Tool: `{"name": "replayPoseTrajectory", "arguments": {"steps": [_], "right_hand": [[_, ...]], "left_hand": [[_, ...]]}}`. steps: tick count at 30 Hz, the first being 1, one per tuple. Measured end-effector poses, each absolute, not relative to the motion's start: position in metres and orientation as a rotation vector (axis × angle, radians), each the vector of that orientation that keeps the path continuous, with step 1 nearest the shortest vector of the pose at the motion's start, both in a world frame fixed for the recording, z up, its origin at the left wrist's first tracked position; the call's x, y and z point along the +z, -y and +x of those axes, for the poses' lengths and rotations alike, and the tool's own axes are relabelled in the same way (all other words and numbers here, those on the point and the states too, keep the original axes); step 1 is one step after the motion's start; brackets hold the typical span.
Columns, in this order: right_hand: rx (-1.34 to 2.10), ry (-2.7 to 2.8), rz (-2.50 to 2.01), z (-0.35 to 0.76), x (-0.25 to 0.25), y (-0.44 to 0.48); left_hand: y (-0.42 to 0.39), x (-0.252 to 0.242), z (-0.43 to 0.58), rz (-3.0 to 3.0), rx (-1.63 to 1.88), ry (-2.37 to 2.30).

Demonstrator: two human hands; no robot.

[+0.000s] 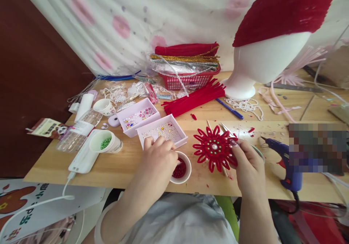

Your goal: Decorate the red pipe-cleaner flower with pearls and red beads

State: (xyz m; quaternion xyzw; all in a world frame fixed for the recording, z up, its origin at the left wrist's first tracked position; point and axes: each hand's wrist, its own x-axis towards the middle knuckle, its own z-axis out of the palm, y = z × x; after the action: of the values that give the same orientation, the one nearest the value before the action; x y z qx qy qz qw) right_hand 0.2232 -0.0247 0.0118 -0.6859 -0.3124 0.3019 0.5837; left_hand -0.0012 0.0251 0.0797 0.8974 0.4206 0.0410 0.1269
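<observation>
A red pipe-cleaner flower (214,147) with a pearl centre lies on the wooden table (122,166). My right hand (248,164) pinches its right edge, fingers closed on a petal, with thin tweezers (230,129) sticking up by the fingertips. My left hand (158,160) reaches into a small white cup (187,173) of red beads; its fingers are curled over the rim, and what they pinch is hidden.
Two pink trays of gems (141,115) and pearls (166,129) sit behind my left hand. A blue glue gun (285,160) lies at right. A white mannequin head (261,60), red basket (191,78), loose red pipe cleaners (195,98) and a cup of green beads (105,142) stand around.
</observation>
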Motion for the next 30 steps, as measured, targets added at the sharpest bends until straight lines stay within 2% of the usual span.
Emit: {"name": "replayPoseTrajectory", "arguments": {"steps": [6, 13, 19, 25, 30], "right_hand": [[0.725, 0.731, -1.587, 0.226, 0.012, 0.025], [0.786, 0.675, -1.552, 0.230, 0.008, 0.025], [0.841, 0.571, -1.491, 0.234, 0.005, 0.030], [0.901, 0.519, -1.399, 0.219, 0.026, 0.038], [1.005, 0.565, -1.304, 0.204, 0.035, 0.044]], "left_hand": [[-0.021, 0.081, 0.013, 2.581, -0.086, -1.097], [-0.027, 0.073, 0.017, 2.583, -0.010, -1.112], [-0.036, 0.082, -0.002, 2.381, 0.293, -1.126], [-0.044, 0.094, 0.005, 1.825, 0.945, -1.181], [-0.044, 0.086, 0.014, 1.795, 1.122, -1.109]]}}
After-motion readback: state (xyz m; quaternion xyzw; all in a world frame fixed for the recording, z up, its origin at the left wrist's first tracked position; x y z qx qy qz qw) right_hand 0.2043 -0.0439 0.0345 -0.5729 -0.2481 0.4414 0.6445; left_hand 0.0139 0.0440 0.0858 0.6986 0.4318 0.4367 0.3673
